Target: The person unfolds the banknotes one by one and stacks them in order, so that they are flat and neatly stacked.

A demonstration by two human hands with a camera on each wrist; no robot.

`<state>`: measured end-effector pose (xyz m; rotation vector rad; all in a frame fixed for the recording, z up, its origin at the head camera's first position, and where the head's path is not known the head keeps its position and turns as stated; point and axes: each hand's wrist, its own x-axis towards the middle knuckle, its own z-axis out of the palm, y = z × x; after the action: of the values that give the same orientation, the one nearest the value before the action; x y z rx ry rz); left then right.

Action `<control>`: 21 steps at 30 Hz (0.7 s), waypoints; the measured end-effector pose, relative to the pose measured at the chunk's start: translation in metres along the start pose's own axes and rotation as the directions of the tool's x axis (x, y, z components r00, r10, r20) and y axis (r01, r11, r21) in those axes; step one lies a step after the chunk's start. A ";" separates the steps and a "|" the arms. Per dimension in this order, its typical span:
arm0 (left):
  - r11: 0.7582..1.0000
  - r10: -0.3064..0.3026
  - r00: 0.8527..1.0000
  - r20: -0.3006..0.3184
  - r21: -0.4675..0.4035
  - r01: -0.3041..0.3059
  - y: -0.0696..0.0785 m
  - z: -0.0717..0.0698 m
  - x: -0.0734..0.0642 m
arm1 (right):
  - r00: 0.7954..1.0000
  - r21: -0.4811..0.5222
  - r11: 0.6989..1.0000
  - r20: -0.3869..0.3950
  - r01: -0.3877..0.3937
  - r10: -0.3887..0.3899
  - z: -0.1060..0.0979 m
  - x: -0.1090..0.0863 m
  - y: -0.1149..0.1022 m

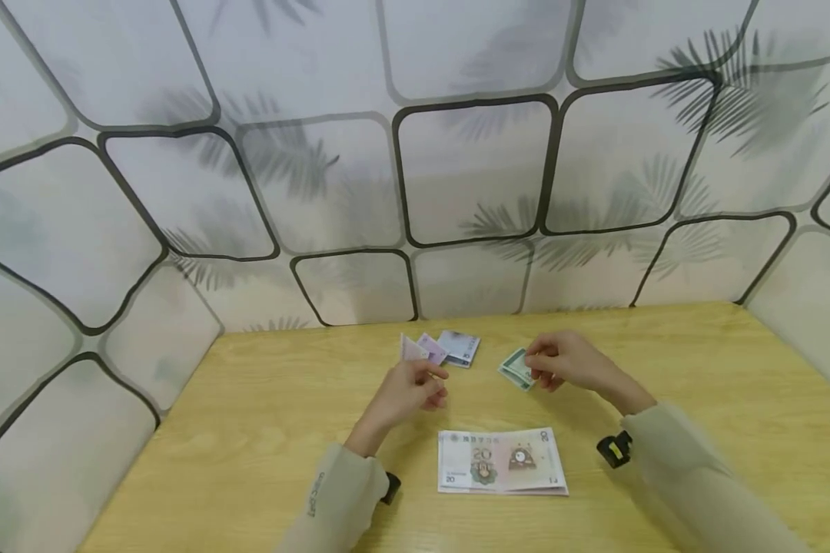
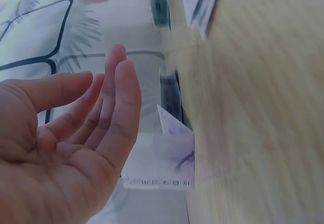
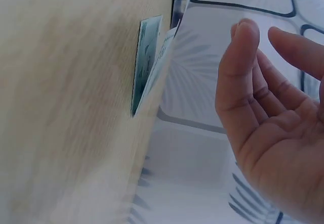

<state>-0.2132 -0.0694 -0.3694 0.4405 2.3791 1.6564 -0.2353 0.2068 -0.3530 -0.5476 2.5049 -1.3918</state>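
Observation:
My left hand (image 1: 404, 392) hovers beside a folded pink-purple note (image 1: 413, 349), its fingers loosely bent. In the left wrist view that palm (image 2: 76, 158) holds nothing. A second purplish folded note (image 1: 432, 349) overlaps the first, and a folded blue-violet note (image 1: 459, 346) lies just right of them. To the right, my right hand (image 1: 570, 359) is over a folded green note (image 1: 516, 367). The right wrist view shows its bent fingers (image 3: 235, 82) apart from that note, which stands partly sprung open. Nearer me lies a flat stack of play banknotes (image 1: 498, 461) marked 20.
A light wooden table (image 1: 235, 453) carries all the notes. Behind it and at both sides rise pale patterned walls (image 1: 473, 177) with leaf shadows and dark outlines. Dark wrist devices sit by the left sleeve (image 1: 339, 491) and right sleeve (image 1: 678, 445).

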 end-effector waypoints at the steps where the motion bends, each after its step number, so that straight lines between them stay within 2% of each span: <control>1: 1.000 -0.009 1.000 -0.004 -0.005 0.009 0.000 0.002 0.003 | 1.000 -0.008 1.000 -0.007 -0.005 0.005 0.001 0.005 0.000; 7: 0.999 -0.044 0.998 -0.035 -0.005 0.043 0.002 0.013 0.020 | 0.998 -0.070 0.997 -0.047 0.034 -0.038 0.006 0.033 -0.006; 14: 0.989 -0.138 0.990 -0.027 -0.067 0.136 0.006 0.021 0.031 | 0.995 -0.117 0.992 -0.071 0.055 -0.064 0.016 0.055 -0.013; 21: 0.985 -0.151 0.988 -0.026 -0.083 0.148 0.006 0.024 0.041 | 0.993 -0.203 0.978 -0.095 0.054 -0.075 0.020 0.077 -0.020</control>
<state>-0.2427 -0.0323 -0.3721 0.2166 2.2947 1.6969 -0.2936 0.1487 -0.3478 -0.6149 2.7527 -1.2251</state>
